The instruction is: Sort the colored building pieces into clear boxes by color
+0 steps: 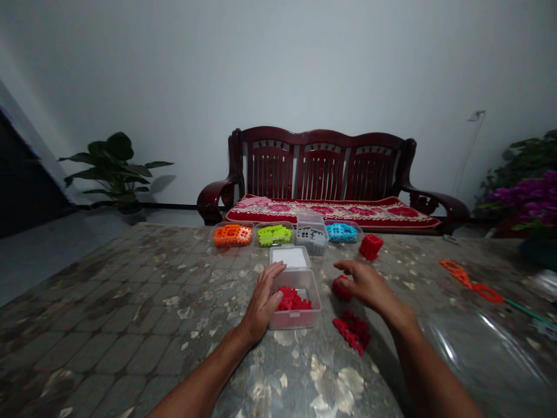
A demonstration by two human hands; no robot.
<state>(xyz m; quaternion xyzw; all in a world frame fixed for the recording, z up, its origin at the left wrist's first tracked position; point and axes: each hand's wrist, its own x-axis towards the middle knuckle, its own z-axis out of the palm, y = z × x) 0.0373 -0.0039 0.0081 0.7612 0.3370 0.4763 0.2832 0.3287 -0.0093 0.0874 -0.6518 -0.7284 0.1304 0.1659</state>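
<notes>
A clear plastic box with its lid folded back holds red interlocking toy pieces. My left hand lies along the box's left rim, fingers stretched out, the thumb near the red pieces. To the right of the box, my right hand hovers over a small red block; its thumb and fingers are apart, and the thumb covers part of the block. Whether it touches the block I cannot tell. Closer to me lies a flat-looking assembly of red pieces. Farther back sits a red cube built from such pieces.
Along the far table edge stand boxes of orange pieces, green pieces, grey pieces and blue pieces. At right lie an orange openwork item and a clear plastic sheet or cover. A wooden bench stands behind the table.
</notes>
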